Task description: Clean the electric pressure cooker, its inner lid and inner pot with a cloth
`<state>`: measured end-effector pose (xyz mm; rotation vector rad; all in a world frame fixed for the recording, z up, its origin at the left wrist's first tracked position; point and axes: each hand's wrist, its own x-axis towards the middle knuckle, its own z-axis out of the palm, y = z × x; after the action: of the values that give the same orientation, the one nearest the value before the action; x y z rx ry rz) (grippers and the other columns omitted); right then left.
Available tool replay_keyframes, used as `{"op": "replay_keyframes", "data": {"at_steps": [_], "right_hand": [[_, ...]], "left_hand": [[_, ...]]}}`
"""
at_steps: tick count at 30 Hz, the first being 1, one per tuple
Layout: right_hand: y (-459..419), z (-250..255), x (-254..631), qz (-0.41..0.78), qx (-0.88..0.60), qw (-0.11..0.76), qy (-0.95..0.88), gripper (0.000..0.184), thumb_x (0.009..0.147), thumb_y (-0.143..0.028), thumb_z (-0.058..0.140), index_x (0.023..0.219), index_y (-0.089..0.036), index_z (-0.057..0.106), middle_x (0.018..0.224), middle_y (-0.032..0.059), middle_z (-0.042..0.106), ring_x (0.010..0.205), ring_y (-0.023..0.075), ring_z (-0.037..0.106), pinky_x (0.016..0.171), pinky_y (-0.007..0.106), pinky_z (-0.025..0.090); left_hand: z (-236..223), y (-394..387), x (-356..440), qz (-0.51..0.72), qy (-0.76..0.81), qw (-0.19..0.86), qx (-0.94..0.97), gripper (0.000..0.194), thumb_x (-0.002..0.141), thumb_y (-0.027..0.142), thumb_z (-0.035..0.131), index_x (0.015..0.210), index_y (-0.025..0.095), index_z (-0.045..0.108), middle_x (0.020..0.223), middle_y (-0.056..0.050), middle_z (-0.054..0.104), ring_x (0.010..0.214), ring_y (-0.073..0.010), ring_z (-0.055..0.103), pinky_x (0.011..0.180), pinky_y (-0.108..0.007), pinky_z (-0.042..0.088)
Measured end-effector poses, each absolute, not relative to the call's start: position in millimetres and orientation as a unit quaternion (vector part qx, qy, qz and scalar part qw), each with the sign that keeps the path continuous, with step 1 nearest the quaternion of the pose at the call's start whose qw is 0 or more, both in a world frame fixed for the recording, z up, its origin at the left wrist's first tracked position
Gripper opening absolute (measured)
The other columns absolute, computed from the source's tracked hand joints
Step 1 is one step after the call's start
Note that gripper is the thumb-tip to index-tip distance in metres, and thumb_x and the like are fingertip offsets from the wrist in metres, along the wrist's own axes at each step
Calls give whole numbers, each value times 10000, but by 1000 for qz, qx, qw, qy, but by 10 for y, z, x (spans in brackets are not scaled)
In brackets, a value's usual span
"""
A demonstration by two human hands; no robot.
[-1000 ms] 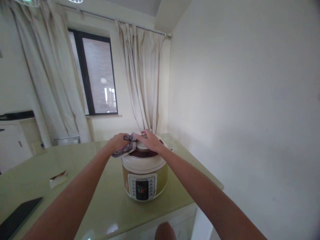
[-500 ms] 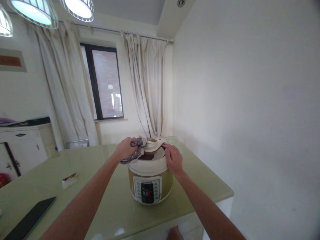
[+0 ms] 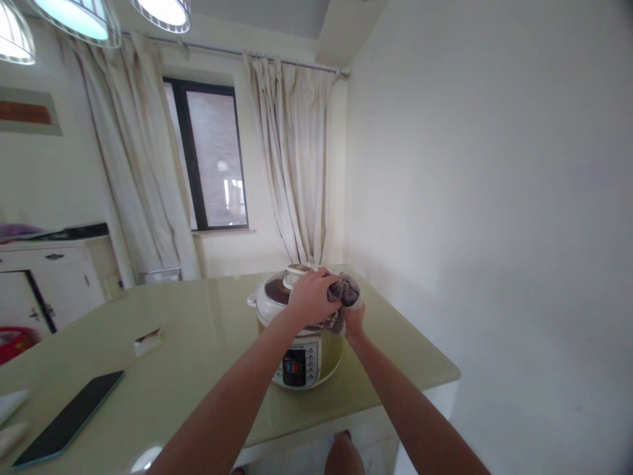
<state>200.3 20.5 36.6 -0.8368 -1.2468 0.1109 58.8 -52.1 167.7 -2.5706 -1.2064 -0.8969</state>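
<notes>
A cream and olive electric pressure cooker (image 3: pixel 297 359) with a dark brown lid (image 3: pixel 274 290) stands on the pale green table (image 3: pixel 198 356). My left hand (image 3: pixel 311 297) is closed on a grey patterned cloth (image 3: pixel 345 293) and presses it on the right side of the lid. My right hand (image 3: pixel 353 320) lies against the cooker's right side just under the cloth; its fingers are mostly hidden behind the cloth and my left hand.
A black tablet (image 3: pixel 69 419) lies at the table's near left, with a small white and brown packet (image 3: pixel 147 342) further in. A white cabinet (image 3: pixel 54 277) stands at the left wall. Curtains (image 3: pixel 297 165) flank a dark window (image 3: pixel 212 158). The table's right edge (image 3: pixel 435 369) nears the white wall.
My left hand has swept the cloth from the lid's left side across to its right side. My right hand has slid down from the lid to the cooker's right side.
</notes>
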Motion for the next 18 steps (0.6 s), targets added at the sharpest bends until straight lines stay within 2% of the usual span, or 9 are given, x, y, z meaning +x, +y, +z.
{"op": "replay_keyframes", "data": {"at_steps": [2,4,8,11,15,18], "right_hand": [[188,372,2027,26,-395,703,-591,518,928,-496,520,1314,-176,653,1229,150,751,1114,303,708,946,448,570],[110,429,2034,-4,-421,662,-620,546,967,-482,461,1401,-176,588,1255,145,739,1120,305,707,952,452,556],[-70,579,1986,-30,-467,620,-630,486,1065,-361,312,1493,-216,491,1288,105,727,1190,250,687,1033,401,502],[-121,639,1947,-40,-453,627,-632,455,1075,-320,302,1447,-212,542,1322,102,715,1230,232,662,1073,383,474],[-112,649,1936,-54,-428,634,-642,442,1053,-285,314,1308,-207,667,1269,102,737,1209,230,656,1082,402,472],[-98,633,1939,-69,-416,641,-642,438,1038,-269,322,1207,-206,721,1233,100,753,1198,231,658,1085,421,471]], "left_hand": [[1660,-449,501,-337,-381,41,-860,385,749,286,734,1131,246,750,1151,-77,708,1075,-282,677,996,-408,523],[1604,-430,341,-388,-367,9,-846,385,736,250,720,1119,235,748,1179,-67,711,1098,-265,678,1015,-381,520],[1462,-465,-68,-476,-389,3,-789,318,750,241,680,1061,226,744,1174,-63,706,1123,-248,668,1044,-357,507],[1408,-416,-382,-502,-434,11,-748,278,769,272,648,1024,213,743,1128,-67,706,1065,-237,676,1009,-348,518],[1357,-150,-758,-527,-530,7,-664,294,766,338,627,1009,204,726,1120,-78,721,1065,-254,678,996,-369,520],[1247,119,-969,-550,-591,-26,-590,266,760,393,603,913,196,697,964,-79,743,960,-266,696,885,-380,549]]}}
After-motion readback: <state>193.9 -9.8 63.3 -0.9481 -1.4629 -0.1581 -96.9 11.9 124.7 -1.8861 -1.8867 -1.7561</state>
